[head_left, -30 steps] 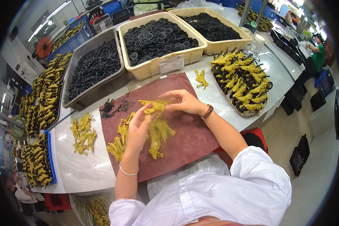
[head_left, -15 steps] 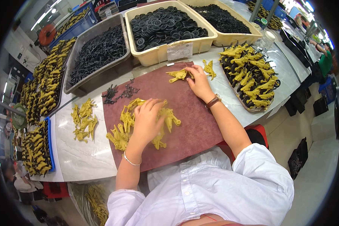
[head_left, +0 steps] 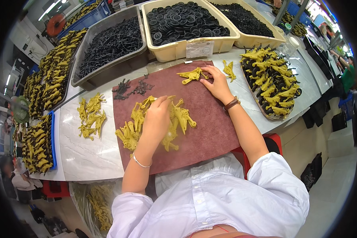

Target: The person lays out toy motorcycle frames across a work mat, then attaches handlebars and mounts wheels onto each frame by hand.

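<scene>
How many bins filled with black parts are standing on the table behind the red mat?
3. A grey bin of thin black parts stands at the left, a cream bin of black wheels in the middle, and a second cream bin at the right. More may lie beyond the picture's edge.

Bright, even overhead light fills the workshop; ceiling strip lights (head_left: 51, 10) glow at the far left. The pale marble table (head_left: 87, 152) throws a soft sheen, while the maroon mat (head_left: 210, 127) stays matte. Shadows fall short and faint beneath the left hand (head_left: 156, 119) and right hand (head_left: 216, 81). The centre is sharp. Fisheye distortion bends the tray (head_left: 107, 67) edges and table rim, and a black vignette rings the frame. The far right corner washes out in glare; the left margin blurs.
</scene>
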Demonstrator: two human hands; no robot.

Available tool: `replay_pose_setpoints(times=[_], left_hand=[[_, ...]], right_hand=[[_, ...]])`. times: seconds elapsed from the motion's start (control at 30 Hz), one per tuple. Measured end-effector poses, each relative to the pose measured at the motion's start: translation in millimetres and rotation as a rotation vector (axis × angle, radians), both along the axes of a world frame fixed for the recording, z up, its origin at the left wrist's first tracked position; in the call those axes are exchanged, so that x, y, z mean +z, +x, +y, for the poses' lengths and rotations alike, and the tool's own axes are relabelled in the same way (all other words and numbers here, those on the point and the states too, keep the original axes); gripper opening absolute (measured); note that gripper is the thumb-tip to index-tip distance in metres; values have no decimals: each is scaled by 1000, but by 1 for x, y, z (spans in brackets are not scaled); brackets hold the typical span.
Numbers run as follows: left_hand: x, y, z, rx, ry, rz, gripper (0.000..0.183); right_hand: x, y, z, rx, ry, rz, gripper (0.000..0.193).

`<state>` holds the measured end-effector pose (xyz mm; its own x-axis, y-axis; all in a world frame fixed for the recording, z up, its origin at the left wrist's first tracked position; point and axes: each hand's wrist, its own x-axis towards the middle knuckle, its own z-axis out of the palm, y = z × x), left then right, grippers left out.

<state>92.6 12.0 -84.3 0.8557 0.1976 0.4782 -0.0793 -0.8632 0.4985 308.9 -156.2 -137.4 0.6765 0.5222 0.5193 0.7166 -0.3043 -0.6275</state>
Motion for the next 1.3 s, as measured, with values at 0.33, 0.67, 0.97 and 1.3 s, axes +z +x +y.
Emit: replay_pose_setpoints(times=[0.33, 0.67, 0.97, 1.3], left_hand=[[2, -1, 4, 31, 100, 5, 14], [14, 1, 1, 127, 60, -223, 12], [29, -3, -8, 45, -573, -353, 9], [13, 4, -2, -138, -487, -172, 26]], right_hand=[[-5, 7, 8, -49, 1, -67, 19], [31, -19, 7, 146, 160, 170, 51], [53, -67, 10, 825, 71, 817, 57], [41, -72, 16, 748, 234, 810, 54]])
